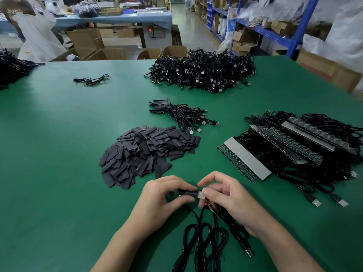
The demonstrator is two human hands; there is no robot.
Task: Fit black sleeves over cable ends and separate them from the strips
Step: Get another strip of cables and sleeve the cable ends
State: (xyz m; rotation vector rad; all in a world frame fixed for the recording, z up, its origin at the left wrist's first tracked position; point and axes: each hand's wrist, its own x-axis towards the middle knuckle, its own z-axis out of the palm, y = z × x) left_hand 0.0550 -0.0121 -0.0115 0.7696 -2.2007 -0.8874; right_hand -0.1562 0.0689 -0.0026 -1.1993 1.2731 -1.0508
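Head-cam view, lower centre of frame: two bare hands met over a green table. The left hand pinched a black sleeve btwn thumb & fingers. The right hand pinched a small pale piece at a cable end, too small to tell if it was strip or plug. The sleeve's long axis ran left-right across the frame, its right end touching the pale piece, w/ one hand on each side, equally near. Cables trailed toward the bottom edge. Judgement: the next move prob. turns on that left-right line, pushing the sleeve rightward over the end. A sleeve pile lay just above-left of the hands. Strips w/ cables sat mid-right.
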